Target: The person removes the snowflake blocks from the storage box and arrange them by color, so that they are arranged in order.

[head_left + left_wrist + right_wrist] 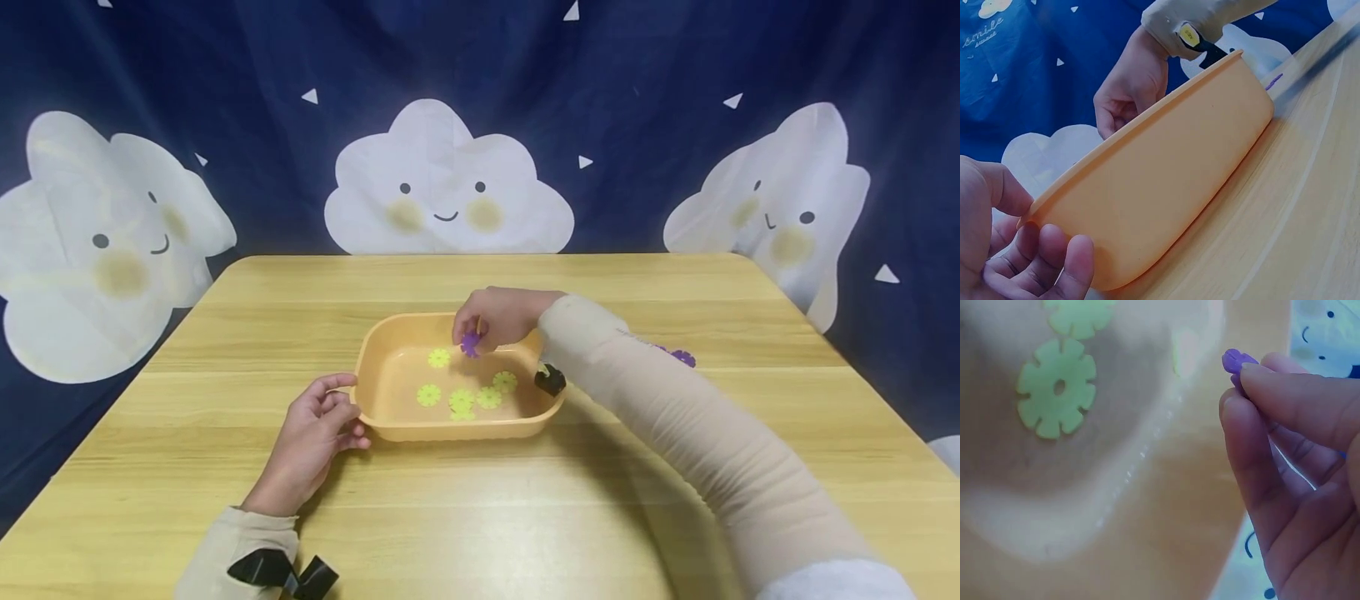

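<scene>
Head: set above the near side of the table [480,525], facing forward and down; widest and farthest view, reaching the curtain [637,67]; left wrist: low, tilted, close by the left hand [311,437], facing along the basin's [1166,169] outer wall toward the right hand [506,317]; right wrist: close-up, facing into the basin; yellow discs [1057,415] shared with head; right hand, basin common to all three.

Navy cloud-print fabric [630,125] hangs behind a wood-grain table [480,508].
</scene>
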`<state>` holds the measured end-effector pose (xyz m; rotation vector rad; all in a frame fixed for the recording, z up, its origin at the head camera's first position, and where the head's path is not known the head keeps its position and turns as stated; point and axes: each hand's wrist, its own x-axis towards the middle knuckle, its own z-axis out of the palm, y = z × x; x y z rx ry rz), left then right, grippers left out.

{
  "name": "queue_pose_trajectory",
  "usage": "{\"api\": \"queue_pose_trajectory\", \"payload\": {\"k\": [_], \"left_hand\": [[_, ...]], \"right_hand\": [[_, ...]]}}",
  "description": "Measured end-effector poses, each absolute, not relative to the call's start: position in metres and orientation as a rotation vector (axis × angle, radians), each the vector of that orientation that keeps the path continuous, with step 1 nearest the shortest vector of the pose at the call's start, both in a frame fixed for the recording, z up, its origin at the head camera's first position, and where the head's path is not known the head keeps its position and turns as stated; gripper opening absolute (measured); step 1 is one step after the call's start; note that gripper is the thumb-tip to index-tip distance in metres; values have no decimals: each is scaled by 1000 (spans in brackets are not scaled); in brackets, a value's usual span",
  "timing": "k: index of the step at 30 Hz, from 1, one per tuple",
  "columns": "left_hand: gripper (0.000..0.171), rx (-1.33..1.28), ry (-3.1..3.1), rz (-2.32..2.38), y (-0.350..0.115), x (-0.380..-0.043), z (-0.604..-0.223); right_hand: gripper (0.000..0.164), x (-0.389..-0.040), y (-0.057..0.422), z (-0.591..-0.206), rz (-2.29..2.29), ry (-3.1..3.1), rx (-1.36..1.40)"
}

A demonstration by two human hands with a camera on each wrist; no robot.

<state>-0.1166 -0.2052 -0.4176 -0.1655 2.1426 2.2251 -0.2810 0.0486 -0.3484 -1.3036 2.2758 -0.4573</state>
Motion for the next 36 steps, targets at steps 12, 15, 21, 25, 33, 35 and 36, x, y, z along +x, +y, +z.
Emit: {"api": "queue_pose_trajectory", "payload": {"k": [12, 15, 21, 25, 33, 35, 36], "left_hand": [[43, -204, 2161, 2201, -205, -117, -417], [43, -212, 2173, 2187, -206, -117, -416], [42, -190, 2188, 2170, -207, -117, -415], [41, -182, 2193, 2165, -207, -117, -415], [40, -190, 2209, 2140, -207, -116, -417], [39, -185, 2208, 2147, -207, -116, -416], [39, -182, 2206, 2150, -207, -116, -416]], "right_hand": [[31, -279, 79, -337, -587, 2353, -1187], [30, -280, 90, -337, -639, 2368, -1201], [32, -278, 115, -336, -779, 2410, -1140], [33, -274, 133, -335, -891, 2431, -1073], [34, -271, 173, -344, -1077, 2455, -931], [34, -270, 183, -347, -1101, 2453, -893], [34, -269, 188, -349, -1109, 2454, -880]]}}
